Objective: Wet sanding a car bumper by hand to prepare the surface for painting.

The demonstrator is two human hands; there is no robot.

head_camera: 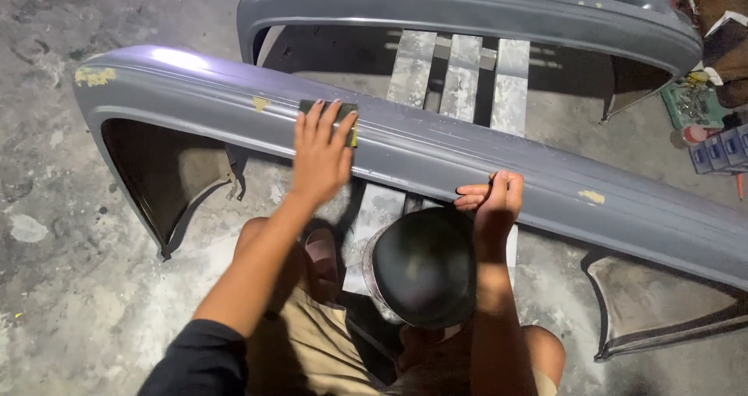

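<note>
Left hand (pixel 319 156): lies flat, fingers spread, pressing a dark sanding block (pixel 329 114) onto the near bumper's upper face; the palm covers most of the block, so only its top edge and a yellowish corner at the right show.
Right hand (pixel 492 197): fingers curl over the lower edge of the same bumper, gripping the lip, well apart from the left hand.
Near bumper (pixel 436 150): a long grey car bumper running from upper left to lower right across the view, resting on grey planks; its surface looks matt and primed.
Filler spots: yellowish patches show at the far left end (pixel 94 76), just left of the sanding block (pixel 260 103) and toward the right end (pixel 592 196).
Second bumper (pixel 467 10): another grey bumper lies beyond the first, along the top of the view.
Planks (pixel 461 76): pale, paint-smeared boards pass under both bumpers.
Dark round bowl (pixel 425 267): sits between the person's knees, just below the right hand; what it holds cannot be made out.
Person: squats on a dusty concrete floor (pixel 62 271), in tan shorts and a dark sleeve on the left arm.
Clutter (pixel 705 123): small items, possibly tools and boxes, lie at the right edge, too small to name.
</note>
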